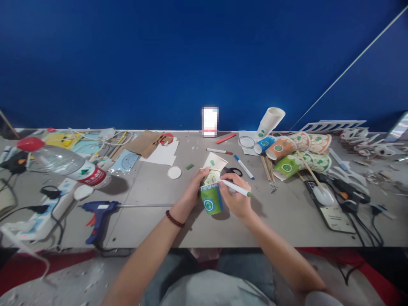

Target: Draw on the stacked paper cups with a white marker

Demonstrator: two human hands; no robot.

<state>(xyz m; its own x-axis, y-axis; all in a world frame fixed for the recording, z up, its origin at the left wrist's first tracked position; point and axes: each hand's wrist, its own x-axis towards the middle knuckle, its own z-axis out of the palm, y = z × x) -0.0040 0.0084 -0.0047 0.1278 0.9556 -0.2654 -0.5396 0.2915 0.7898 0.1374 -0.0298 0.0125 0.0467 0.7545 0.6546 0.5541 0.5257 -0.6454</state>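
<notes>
My left hand (193, 190) is wrapped round a stack of paper cups (211, 190) tilted on the grey table (153, 225); the lowest cup is green and blue, and a white cup pokes out at the top. My right hand (236, 199) grips a white marker with a green cap (235, 188), its tip against the side of the cups. Black scissors (235, 171) lie just behind my right hand.
A blue glue gun (99, 211) lies front left, with a plastic water bottle (65, 163) and a power strip (38, 216) beyond it. Coloured paper cups (295, 153), wooden sticks, markers (244, 166) and cables crowd the right side. Paper scraps and a white lid (174, 172) lie at mid-left.
</notes>
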